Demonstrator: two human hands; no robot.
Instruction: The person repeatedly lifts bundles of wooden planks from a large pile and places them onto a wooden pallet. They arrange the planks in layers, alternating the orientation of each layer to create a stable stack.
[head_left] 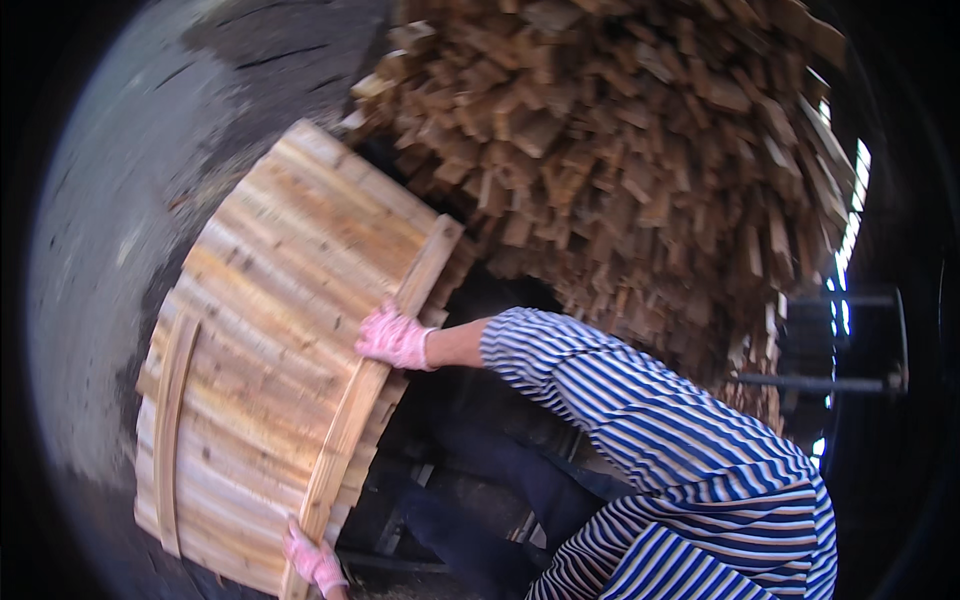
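Observation:
A broad panel of pale wooden slats [260,340] lies tilted across the left half of the view. A long batten [335,450] crosses the slats near the edge closest to me, and a shorter batten [172,435] lies near the far edge. My right hand [395,335], in a pink glove, is closed over the long batten about midway along the near edge. Lower down, my left hand [315,560], gloved alike, grips the same batten near the panel's bottom end. My right arm wears a striped sleeve; most of my left forearm is out of view.
A high heap of short wood pieces [620,150] rises beyond the panel, blurred. Grey concrete floor [130,240] stretches along the left. My dark-trousered legs [480,500] are beside the panel, near metal bars. A dark metal frame [850,380] stands at the right.

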